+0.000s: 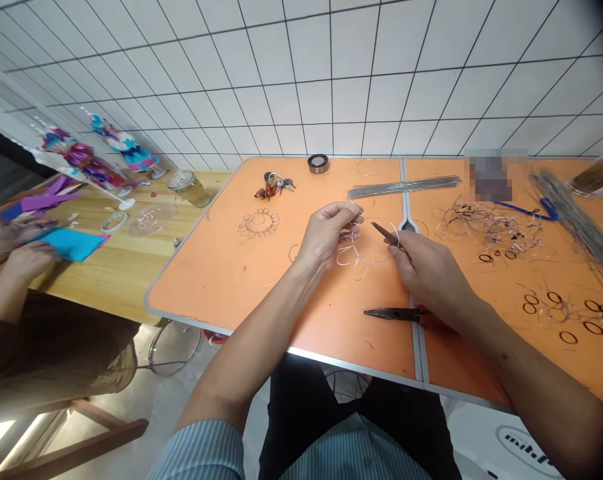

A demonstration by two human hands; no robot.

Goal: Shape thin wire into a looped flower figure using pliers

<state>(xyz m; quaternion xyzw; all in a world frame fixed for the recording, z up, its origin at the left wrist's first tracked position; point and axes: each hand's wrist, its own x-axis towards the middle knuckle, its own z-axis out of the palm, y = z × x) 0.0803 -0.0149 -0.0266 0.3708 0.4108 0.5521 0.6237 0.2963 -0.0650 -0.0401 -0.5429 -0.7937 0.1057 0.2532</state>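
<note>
A thin silvery wire bent into loops (350, 255) is pinched in the fingers of my left hand (326, 233), above the orange table. My right hand (426, 270) is closed around dark, tapered pliers (384, 233), whose tip points toward the wire loops; their handles are mostly hidden in my palm. A thin strand of wire also shows by the right fingertips. Below that hand, long-nose pliers (392, 314) lie on the table. To the left of my left hand rests a flower-like wire ring (258, 223).
Behind my hands lie a bundle of straight wires (404, 187), a tape roll (318, 163) and keys (276, 185). Tangled wire (506, 227) and dark rings (530, 305) are spread at right. At the left, another person's hands hold blue paper (74, 245) near a drink cup (188, 189).
</note>
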